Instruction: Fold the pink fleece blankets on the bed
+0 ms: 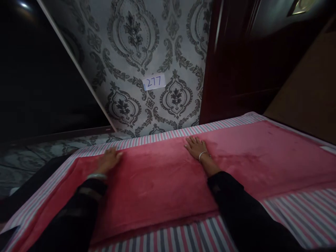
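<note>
A plush pink-red blanket (157, 182) lies folded into a long flat strip across a striped sheet (183, 238). On its far edge toward the left rests my left hand (109, 161), smeared by motion, with a pale bangle at the wrist. My right hand (196, 148) lies flat on the blanket near the middle of the far edge, fingers spread, a silver bangle on that wrist. Darker brushed marks show in the pile to the right of it. Neither hand grips the fabric visibly.
Behind the bed stands a patterned wall (157, 45) with a paper label (154, 82) reading 277. A large dark screen (47, 77) is at the left. To the right are a dark red glossy door (236, 77) and a brown panel (309, 84).
</note>
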The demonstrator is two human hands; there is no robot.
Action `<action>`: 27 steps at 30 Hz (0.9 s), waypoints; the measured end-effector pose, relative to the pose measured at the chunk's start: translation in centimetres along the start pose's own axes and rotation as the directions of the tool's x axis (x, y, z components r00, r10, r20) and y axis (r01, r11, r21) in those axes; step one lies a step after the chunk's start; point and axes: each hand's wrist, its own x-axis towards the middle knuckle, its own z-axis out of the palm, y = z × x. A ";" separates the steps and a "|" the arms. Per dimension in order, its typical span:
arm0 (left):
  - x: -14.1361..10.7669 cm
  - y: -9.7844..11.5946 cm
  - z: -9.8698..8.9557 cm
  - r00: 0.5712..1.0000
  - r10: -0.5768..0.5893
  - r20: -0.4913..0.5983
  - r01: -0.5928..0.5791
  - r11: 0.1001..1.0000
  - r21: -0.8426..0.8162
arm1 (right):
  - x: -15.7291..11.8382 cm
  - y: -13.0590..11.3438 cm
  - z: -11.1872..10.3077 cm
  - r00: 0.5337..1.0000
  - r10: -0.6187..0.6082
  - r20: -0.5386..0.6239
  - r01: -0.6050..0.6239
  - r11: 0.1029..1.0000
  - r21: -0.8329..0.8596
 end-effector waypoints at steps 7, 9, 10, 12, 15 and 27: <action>1.2 18.3 3.5 0.937 0.337 0.097 -0.322 0.936 -0.145 | 0.0 0.1 0.2 1.000 -0.012 -0.020 0.013 1.000 0.012; 0.6 20.3 4.6 0.933 0.346 0.097 -0.333 0.934 -0.129 | 0.0 0.1 0.3 1.000 -0.013 -0.023 0.013 1.000 0.010; 0.4 20.6 5.1 0.936 0.341 0.091 -0.330 0.937 -0.114 | 0.1 0.2 0.4 1.000 -0.011 -0.021 0.011 1.000 0.010; 0.1 20.2 6.1 0.940 0.332 0.077 -0.325 0.941 -0.095 | 0.2 0.3 0.5 1.000 -0.011 -0.017 0.012 1.000 0.012; 0.3 19.2 7.1 0.942 0.329 0.067 -0.323 0.942 -0.088 | 0.3 0.3 0.5 1.000 -0.018 -0.013 0.018 1.000 0.016; 0.8 19.2 7.8 0.942 0.334 0.029 -0.329 0.939 -0.102 | 0.0 0.2 -0.8 1.000 0.001 -0.016 0.000 0.998 0.071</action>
